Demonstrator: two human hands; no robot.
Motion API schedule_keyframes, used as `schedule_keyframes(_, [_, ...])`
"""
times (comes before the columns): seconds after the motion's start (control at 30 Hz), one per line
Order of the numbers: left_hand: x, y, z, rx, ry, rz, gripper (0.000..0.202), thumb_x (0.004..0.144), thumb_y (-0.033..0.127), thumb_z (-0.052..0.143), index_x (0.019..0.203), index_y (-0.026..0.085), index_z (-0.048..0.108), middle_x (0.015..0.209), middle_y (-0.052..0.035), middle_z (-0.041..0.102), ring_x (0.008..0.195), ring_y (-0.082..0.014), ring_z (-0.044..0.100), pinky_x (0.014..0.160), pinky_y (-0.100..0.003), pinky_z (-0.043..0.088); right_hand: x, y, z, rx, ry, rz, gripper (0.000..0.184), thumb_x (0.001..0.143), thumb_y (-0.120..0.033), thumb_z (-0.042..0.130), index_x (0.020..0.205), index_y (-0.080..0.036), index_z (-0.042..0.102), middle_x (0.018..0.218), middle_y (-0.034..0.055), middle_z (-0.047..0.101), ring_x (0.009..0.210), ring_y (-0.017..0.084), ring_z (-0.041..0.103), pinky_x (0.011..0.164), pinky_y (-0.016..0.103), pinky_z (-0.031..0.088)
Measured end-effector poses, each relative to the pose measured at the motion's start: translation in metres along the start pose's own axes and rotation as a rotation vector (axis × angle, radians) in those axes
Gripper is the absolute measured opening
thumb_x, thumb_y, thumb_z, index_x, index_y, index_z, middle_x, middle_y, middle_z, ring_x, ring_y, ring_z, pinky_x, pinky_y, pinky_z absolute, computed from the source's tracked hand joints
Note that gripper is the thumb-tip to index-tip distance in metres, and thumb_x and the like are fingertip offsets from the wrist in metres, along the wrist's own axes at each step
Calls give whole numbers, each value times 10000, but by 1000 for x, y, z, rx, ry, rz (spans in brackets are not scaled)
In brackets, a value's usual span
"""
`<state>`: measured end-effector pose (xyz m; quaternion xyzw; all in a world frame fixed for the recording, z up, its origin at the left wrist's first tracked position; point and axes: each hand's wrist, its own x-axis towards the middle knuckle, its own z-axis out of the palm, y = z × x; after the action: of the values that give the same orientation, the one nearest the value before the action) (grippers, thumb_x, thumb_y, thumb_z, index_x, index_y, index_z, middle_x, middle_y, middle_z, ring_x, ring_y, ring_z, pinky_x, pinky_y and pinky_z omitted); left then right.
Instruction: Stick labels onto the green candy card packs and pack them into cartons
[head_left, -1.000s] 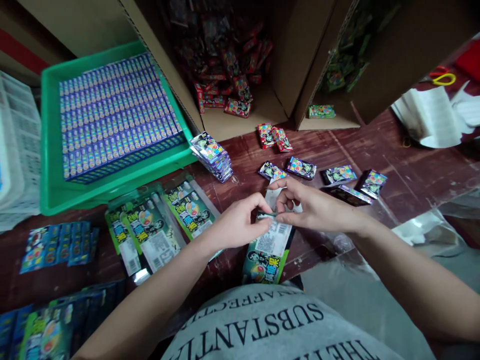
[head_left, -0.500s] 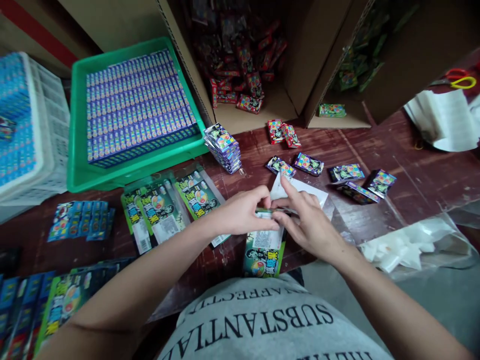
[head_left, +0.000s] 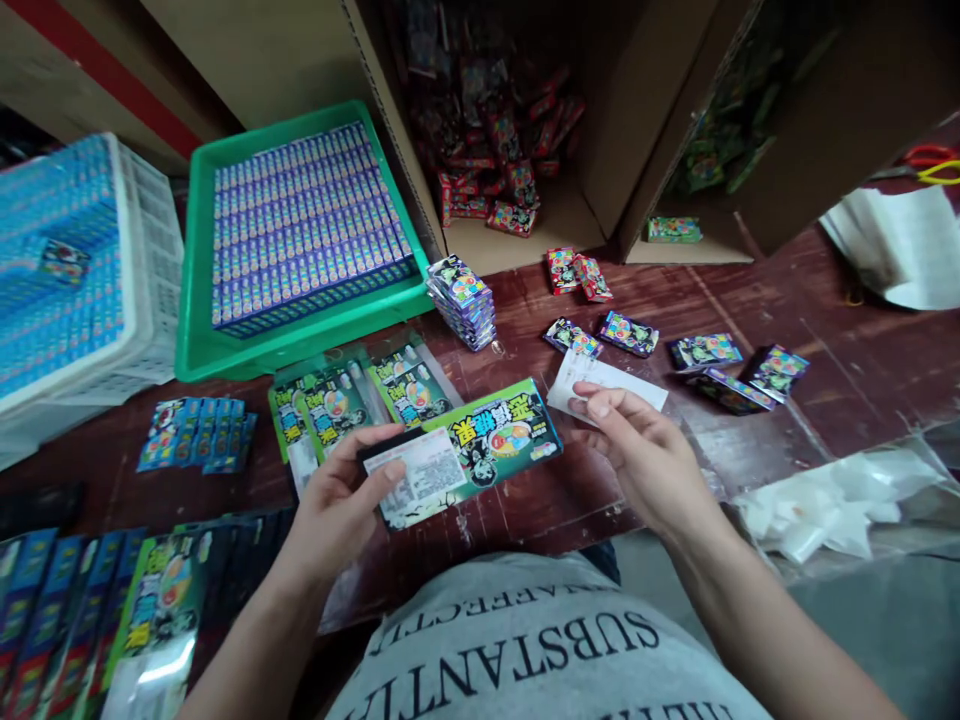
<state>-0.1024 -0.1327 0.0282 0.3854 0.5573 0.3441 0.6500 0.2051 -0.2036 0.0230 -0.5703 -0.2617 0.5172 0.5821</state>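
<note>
My left hand [head_left: 341, 505] grips one end of a green printed packet [head_left: 469, 448] with a white label, holding it level above the dark red table [head_left: 787, 420]. My right hand [head_left: 637, 455] is just right of the packet, apart from it, and its thumb and fingers pinch a white paper strip [head_left: 607, 383]. Finished green packets [head_left: 352, 400] lie fanned out on the table just beyond my left hand. A stack of small purple boxes [head_left: 463, 300] stands behind them.
A green tray [head_left: 196, 345] packed with purple boxes sits at back left, a white crate [head_left: 150, 270] with blue boxes beside it. Open cardboard cartons [head_left: 525, 240] hold red and green boxes. Loose small boxes [head_left: 701, 352] lie right; clear bags [head_left: 825, 505] near the edge.
Both hands were together at the packet's top edge. Now the left hand has swung the packet sideways to the left, and the right hand has come away with the white strip.
</note>
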Motion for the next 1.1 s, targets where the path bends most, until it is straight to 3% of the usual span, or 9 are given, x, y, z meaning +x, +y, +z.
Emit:
schedule_keyframes(0.07, [-16,-13,6,-87,96,4,507,745,338,871,1170,252,610,1048,-41,735,822,-201,716,740,-352,609,4,3,16,0,-28,-10,271,891,-419,727,1113,-316,611,1333,43,596,1124,216,636,894,397,582])
schedule_keyframes(0.13, [-28,-24,14,-68,126,66,429,752,343,866,1083,231,617,1018,-29,719,832,-182,700,753,-331,593,8,5,29,-55,-50,-95,580,861,-392,761,1355,-402,458,1287,41,601,1050,200,658,904,416,595])
schedule_keyframes(0.27, [-25,-34,34,141,-124,253,278,784,290,834,821,186,579,900,-11,650,821,-138,654,734,-252,548,15,7,48,-196,-118,-313,855,862,-357,752,1531,-450,227,1241,50,582,955,194,657,918,417,606])
schedule_keyframes(0.4, [-2,-29,51,30,-86,373,349,849,268,771,1034,260,475,928,17,632,743,-121,645,630,-236,539,20,9,55,-304,-235,-442,868,896,-291,709,1564,-474,185,1284,52,546,947,192,646,868,397,618])
schedule_keyframes(0.53, [7,-25,50,72,-179,431,483,895,255,713,1286,272,430,1170,-65,660,979,-183,682,832,-321,576,15,24,50,-387,-267,-546,855,929,-212,655,1577,-498,176,1311,44,546,928,177,638,795,363,611])
schedule_keyframes(0.73, [6,-30,31,220,-345,376,305,920,254,674,1179,249,514,1134,-53,662,979,-169,670,844,-316,555,10,41,38,-379,-406,-434,779,942,-226,641,1593,-412,256,1118,25,639,977,177,641,887,369,585])
schedule_keyframes(0.87, [13,-24,37,178,-273,433,64,968,251,602,1010,218,566,1208,-75,681,1146,-190,642,995,-372,509,14,37,41,-342,-349,-431,788,929,-246,666,1581,-438,267,1119,22,639,1070,189,642,946,384,582])
schedule_keyframes(0.97, [16,-19,43,134,-213,431,168,942,235,640,1088,229,557,1111,-54,718,1061,-173,677,961,-367,522,15,35,43,-353,-317,-458,873,922,-272,680,1607,-443,167,1240,40,627,1179,209,618,1018,432,556])
schedule_keyframes(1.1, [14,-11,44,240,-237,371,153,919,305,672,1036,206,668,1092,-71,723,1009,-180,679,913,-354,530,11,31,45,-305,-355,-377,826,938,-290,662,1610,-392,192,998,10,691,1100,219,667,1056,484,526])
